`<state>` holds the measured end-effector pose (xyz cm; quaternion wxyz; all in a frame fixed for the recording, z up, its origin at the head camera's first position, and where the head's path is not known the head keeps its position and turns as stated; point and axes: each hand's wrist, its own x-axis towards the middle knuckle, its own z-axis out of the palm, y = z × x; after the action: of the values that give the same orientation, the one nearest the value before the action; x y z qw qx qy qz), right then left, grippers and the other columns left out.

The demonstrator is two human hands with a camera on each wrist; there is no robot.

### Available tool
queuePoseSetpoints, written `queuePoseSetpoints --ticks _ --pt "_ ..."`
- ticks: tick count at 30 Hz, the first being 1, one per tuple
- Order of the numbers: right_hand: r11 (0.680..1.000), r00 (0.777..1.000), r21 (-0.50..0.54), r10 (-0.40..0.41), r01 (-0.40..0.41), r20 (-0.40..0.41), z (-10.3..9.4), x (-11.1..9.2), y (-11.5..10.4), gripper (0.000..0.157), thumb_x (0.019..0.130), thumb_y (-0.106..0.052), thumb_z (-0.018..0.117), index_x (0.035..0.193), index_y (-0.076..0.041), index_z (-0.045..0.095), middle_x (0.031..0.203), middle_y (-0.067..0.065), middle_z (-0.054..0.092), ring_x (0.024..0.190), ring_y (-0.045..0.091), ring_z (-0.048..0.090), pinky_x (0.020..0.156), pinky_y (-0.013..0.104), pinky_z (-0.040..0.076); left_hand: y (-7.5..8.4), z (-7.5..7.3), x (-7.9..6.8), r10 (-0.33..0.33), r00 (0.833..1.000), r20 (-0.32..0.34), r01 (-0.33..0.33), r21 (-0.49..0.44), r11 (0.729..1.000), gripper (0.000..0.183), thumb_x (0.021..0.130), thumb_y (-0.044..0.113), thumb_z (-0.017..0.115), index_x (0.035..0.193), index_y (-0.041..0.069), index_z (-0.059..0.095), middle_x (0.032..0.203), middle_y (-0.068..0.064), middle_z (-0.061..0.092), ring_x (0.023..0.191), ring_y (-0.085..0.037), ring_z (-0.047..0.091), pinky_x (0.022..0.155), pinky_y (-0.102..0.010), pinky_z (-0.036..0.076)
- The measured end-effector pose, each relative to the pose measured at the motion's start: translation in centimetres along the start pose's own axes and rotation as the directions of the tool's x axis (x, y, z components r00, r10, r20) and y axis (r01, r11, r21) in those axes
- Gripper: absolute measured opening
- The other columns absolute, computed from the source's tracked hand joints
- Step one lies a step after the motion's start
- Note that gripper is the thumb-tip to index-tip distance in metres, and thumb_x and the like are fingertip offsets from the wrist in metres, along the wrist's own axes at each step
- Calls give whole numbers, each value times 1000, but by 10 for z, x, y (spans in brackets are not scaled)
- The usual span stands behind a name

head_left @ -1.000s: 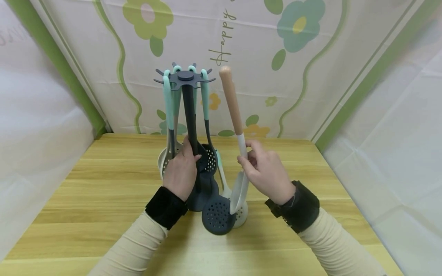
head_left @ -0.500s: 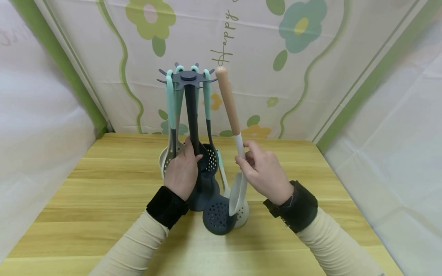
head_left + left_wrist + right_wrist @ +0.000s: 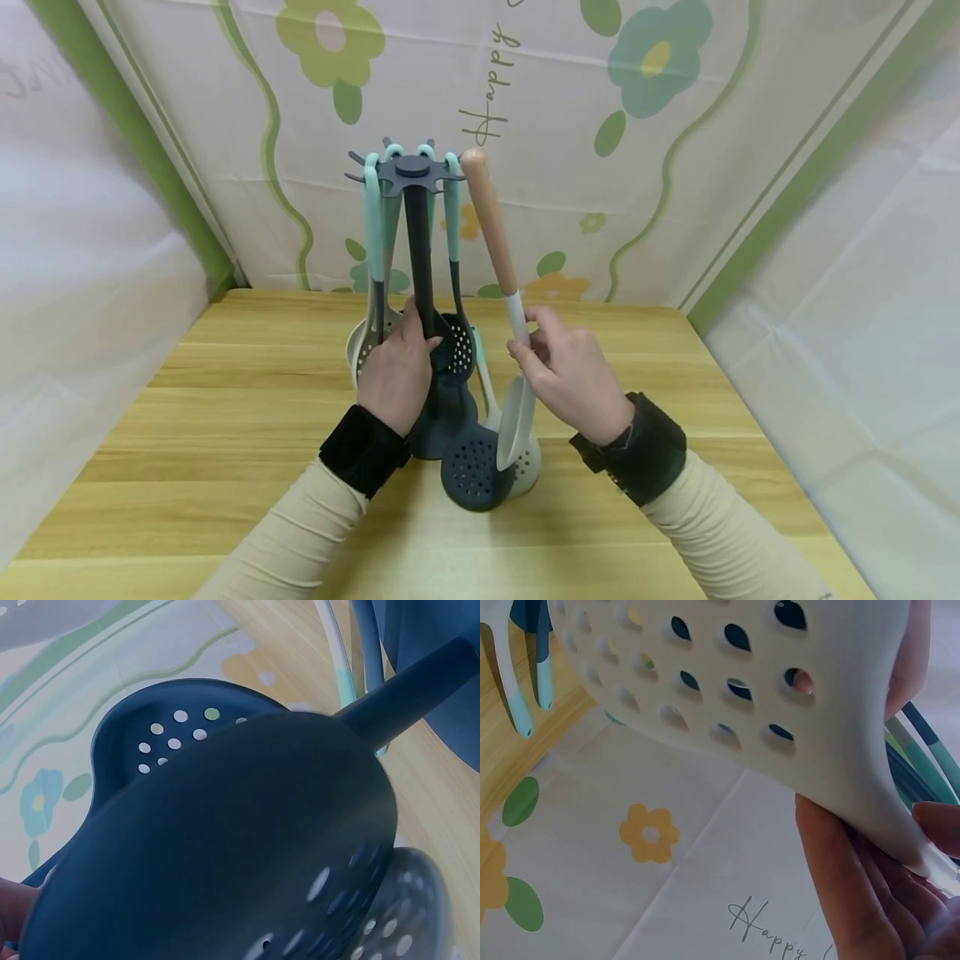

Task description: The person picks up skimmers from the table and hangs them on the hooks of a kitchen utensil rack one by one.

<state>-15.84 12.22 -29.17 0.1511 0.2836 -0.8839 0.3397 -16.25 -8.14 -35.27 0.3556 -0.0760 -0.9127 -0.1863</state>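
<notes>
My left hand point(image 3: 393, 375) grips the dark pole point(image 3: 418, 250) of an upright utensil stand. Several utensils with mint handles point(image 3: 373, 217) hang from the hooks around its top. In my right hand point(image 3: 577, 375) a white slotted skimmer point(image 3: 727, 697) with a wooden handle point(image 3: 495, 225) is pinched at its white neck, head down. The handle's end leans left, right at the rack's hooks. A dark perforated head point(image 3: 225, 817) fills much of the left wrist view and hides most of that hand.
A dark skimmer point(image 3: 476, 471) and a pale skimmer point(image 3: 529, 467) lie on the wooden table point(image 3: 225, 467) in front of the stand's base, below the held skimmer. A flower-printed cloth point(image 3: 570, 167) stands behind the table, with white side walls left and right.
The end of the wooden handle has moved left and slightly down toward the rack, with my right hand shifting slightly left. My left hand keeps its grip on the pole.
</notes>
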Motion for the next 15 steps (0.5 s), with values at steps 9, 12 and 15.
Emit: queuePoseSetpoints --ticks 9,12,15 --pt "1000 1000 -14 -9 9 0 1 -1 1 23 94 -8 63 113 3 58 82 13 75 66 15 71 61 36 59 0 1 0 -8 1000 -4 8 -16 1000 54 94 16 69 135 -11 45 83 -22 68 49 -27 62 43 -36 49" --pt "1000 1000 -14 -3 3 5 1 -1 1 22 94 -8 63 113 2 57 82 13 75 66 15 71 61 36 59 0 1 1 -9 1000 -3 9 -18 1000 54 93 16 69 134 -11 45 83 -22 69 50 -28 63 44 -36 50" --pt "1000 1000 -15 0 0 6 1 -1 1 22 94 -8 63 113 3 57 82 13 75 66 16 71 61 36 59 0 1 1 -9 1000 -4 9 -17 1000 54 93 16 70 134 -11 46 83 -22 69 51 -28 64 44 -37 51"
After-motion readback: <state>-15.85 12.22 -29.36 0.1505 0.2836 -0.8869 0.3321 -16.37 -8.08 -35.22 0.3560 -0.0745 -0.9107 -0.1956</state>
